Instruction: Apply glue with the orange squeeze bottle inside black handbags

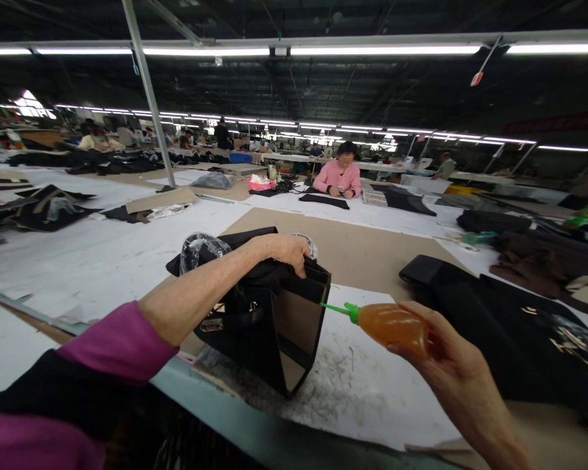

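The black bag (pixel 247 356) rests on the tabletop (pixel 88 258) near its front edge, its open end facing the right hand (pixel 434 339). The left hand (pixel 293 251) has its grip closed over the bag's top edge. The right-hand grip is wrapped round an amber squeeze bottle (pixel 389 324), whose green nozzle (pixel 342 309) points at the rim of the opening; whether the tip touches cannot be told.

Risks, as judged: a hard squeeze could release too much of the contents and mark the black surface or the lining (pixel 294 320). A slack left grip could let the bag swing, so that the tip misses the rim. The smudged white sheet (pixel 353 378) underneath could soil the base. The loose clear plastic wrap (pixel 203 248) could catch drips if the bottle strayed.
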{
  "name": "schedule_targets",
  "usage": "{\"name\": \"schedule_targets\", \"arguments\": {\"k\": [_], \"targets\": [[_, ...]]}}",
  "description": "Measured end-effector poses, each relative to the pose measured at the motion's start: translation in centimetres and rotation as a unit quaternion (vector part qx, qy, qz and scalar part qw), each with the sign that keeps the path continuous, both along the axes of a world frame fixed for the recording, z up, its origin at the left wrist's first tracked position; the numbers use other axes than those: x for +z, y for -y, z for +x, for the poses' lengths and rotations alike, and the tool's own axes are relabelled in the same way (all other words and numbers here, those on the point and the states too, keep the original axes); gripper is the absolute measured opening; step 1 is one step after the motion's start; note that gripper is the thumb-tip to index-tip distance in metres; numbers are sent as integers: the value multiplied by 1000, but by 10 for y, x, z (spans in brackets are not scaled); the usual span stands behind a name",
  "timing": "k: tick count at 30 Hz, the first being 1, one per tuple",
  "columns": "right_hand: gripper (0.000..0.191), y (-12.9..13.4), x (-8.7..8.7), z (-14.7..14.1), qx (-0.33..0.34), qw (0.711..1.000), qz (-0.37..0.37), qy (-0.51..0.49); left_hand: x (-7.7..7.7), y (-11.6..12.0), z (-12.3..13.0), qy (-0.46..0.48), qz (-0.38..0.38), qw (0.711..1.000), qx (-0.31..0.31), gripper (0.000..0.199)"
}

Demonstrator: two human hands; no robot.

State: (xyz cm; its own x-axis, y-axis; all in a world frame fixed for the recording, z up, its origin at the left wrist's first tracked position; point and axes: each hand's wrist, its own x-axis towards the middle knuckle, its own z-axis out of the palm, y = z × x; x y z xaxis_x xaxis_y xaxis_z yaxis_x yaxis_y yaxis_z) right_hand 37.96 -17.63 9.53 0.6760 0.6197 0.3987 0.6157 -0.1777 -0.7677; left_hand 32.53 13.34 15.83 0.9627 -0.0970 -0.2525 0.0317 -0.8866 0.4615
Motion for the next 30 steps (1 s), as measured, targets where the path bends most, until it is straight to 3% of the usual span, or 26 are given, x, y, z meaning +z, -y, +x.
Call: {"name": "schedule_targets", "arguments": {"k": [16, 26, 30], "targets": [[47, 11, -47, -13, -12, 997, -68, -18, 6, 14, -2, -7, 94, 995, 25, 16], [42, 15, -77, -21, 24, 993, -101, -50, 4, 20, -3, -5, 77, 997, 18, 12], [42, 15, -80, -25, 26, 991, -104, -86, 3, 27, -9, 20, 96, 995, 0, 5]]}}
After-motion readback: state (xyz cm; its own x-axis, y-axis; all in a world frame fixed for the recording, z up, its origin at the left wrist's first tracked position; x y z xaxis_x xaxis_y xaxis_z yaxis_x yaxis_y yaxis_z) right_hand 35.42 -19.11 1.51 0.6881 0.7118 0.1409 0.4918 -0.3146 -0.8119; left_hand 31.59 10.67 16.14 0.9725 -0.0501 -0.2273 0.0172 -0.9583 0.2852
